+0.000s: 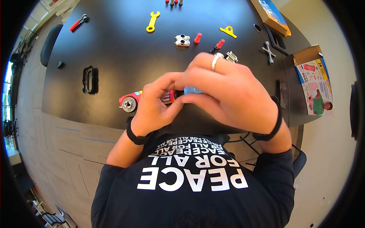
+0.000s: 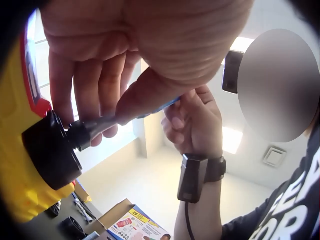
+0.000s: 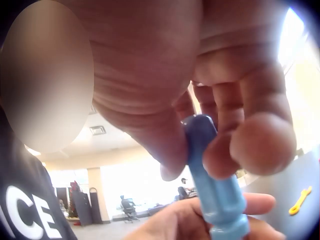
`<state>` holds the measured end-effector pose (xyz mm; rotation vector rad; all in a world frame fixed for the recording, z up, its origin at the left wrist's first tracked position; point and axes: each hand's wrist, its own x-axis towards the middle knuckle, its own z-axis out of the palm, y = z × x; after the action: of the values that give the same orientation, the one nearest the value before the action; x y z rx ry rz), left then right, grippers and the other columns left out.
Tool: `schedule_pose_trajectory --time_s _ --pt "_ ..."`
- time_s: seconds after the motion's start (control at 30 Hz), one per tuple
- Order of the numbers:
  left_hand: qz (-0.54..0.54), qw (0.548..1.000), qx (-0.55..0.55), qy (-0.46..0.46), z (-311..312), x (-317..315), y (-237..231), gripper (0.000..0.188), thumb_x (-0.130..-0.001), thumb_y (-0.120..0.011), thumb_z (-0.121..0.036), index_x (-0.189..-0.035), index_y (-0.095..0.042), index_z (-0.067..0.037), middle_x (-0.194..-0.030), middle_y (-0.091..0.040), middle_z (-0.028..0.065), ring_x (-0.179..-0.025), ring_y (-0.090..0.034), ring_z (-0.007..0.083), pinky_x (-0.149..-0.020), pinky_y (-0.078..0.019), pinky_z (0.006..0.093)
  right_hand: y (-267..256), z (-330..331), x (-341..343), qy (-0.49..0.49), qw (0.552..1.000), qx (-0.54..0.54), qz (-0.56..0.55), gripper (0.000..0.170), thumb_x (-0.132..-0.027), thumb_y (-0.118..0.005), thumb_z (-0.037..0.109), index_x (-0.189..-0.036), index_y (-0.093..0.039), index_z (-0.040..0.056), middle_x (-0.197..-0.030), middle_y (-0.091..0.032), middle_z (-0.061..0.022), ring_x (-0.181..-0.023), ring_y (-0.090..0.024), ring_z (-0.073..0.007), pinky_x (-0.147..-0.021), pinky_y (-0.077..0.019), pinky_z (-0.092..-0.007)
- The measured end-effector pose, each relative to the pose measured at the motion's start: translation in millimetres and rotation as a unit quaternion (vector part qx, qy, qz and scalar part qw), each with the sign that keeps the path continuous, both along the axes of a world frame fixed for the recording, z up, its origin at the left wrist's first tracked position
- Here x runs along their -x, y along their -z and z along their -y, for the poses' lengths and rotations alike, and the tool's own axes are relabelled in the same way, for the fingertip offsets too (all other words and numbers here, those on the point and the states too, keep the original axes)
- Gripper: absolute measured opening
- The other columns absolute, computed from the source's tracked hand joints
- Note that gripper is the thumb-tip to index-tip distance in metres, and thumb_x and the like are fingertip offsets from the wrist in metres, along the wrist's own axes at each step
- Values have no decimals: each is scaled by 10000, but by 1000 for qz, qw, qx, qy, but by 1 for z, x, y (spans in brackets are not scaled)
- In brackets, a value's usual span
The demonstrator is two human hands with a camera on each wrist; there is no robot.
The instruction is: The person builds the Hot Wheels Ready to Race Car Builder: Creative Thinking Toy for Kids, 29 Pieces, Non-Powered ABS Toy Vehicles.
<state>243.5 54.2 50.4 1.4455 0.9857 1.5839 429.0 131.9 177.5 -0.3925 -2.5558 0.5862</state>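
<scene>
A blue-handled screwdriver (image 3: pixel 220 192) is gripped by my right hand (image 1: pixel 237 95), its thumb and fingertips around the handle in the right wrist view. My left hand (image 1: pixel 150 104) pinches the grey shaft between thumb and fingers. In the left wrist view the shaft's tip end meets a black round part (image 2: pixel 52 150) on the yellow side of a toy car (image 2: pixel 15 125). From the head, the red car body shows partly behind my left hand, with a grey-hubbed wheel (image 1: pixel 129 104) at its left end.
Across the dark table lie a yellow wrench (image 1: pixel 152 22), a red-handled tool (image 1: pixel 78 23), a black frame (image 1: pixel 88 79), a silver engine-like block (image 1: pixel 182 41), red pieces (image 1: pixel 197 38), a yellow piece (image 1: pixel 228 32) and a grey cross-shaped wrench (image 1: pixel 269 53). An opened box (image 1: pixel 315 83) stands right.
</scene>
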Motion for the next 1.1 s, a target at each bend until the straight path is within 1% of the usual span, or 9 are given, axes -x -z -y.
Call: schedule_pose_trajectory --time_s 0.17,0.3,0.4,0.5,0.6,0.7,0.87,0.97,1.1 --pt "-79 996 38 -5 2 6 -3 457 -943 -781 102 -1380 -662 39 -1158 -815 136 -1034 -793 181 -926 -611 314 7 -3 7 79 996 -50 -11 339 -842 -916 122 -1131 -748 66 -964 -680 -76 -802 -678 -298 -698 -550 -398" --pt "-21 999 23 30 1 9 6 485 -929 -790 105 -1391 -658 44 -1159 -821 136 -1063 -792 184 -940 -614 312 10 -3 12 -2 997 -5 -81 303 -860 -913 171 -1081 -738 59 -935 -669 -72 -764 -663 -289 -676 -544 -386" --pt "-42 999 13 28 5 4 -5 483 -927 -784 104 -1389 -661 41 -1148 -827 137 -1061 -795 190 -930 -618 324 0 1 2 61 991 -67 99 358 -827 -926 145 -1123 -749 51 -968 -694 -78 -826 -712 -285 -720 -580 -380" --pt "-20 999 21 27 3 3 8 476 -934 -765 106 -1393 -662 32 -1140 -827 139 -1045 -799 205 -925 -619 339 2 0 2 88 988 -83 101 366 -820 -927 130 -1141 -761 70 -971 -701 -74 -844 -721 -279 -719 -583 -373" --pt "-44 998 -4 37 4 12 14 482 -937 -764 101 -1401 -661 26 -1135 -820 141 -1027 -800 221 -932 -619 349 6 -1 6 -3 999 9 -37 336 -845 -917 173 -1129 -763 84 -946 -691 -69 -817 -706 -278 -696 -575 -380" --pt "-65 997 -36 25 4 4 12 469 -930 -787 86 -1380 -669 27 -1103 -813 133 -1001 -800 232 -950 -613 358 8 -6 3 -30 999 -26 10 308 -911 -867 239 -1040 -656 55 -971 -636 -82 -802 -718 -302 -671 -597 -419" --pt "-22 1000 -3 -2 2 2 12 451 -925 -758 97 -1362 -679 19 -1126 -807 125 -1005 -790 251 -934 -600 340 3 -1 6 57 994 -46 81 354 -873 -894 127 -1194 -756 64 -1006 -728 -82 -803 -692 -281 -690 -569 -356" --pt "-99 995 -5 6 5 13 23 478 -921 -819 42 -1376 -673 25 -1102 -807 128 -973 -782 238 -908 -599 333 3 -2 9 -20 996 78 -45 294 -888 -893 137 -1138 -758 63 -987 -720 -84 -784 -680 -283 -687 -563 -357" --pt "-59 998 10 5 7 2 -1 401 -935 -781 59 -1326 -702 15 -1076 -803 148 -962 -795 254 -868 -596 333 5 -4 3 -1 1000 -21 18 310 -879 -904 134 -1137 -754 50 -1032 -730 -98 -832 -705 -280 -704 -576 -369"
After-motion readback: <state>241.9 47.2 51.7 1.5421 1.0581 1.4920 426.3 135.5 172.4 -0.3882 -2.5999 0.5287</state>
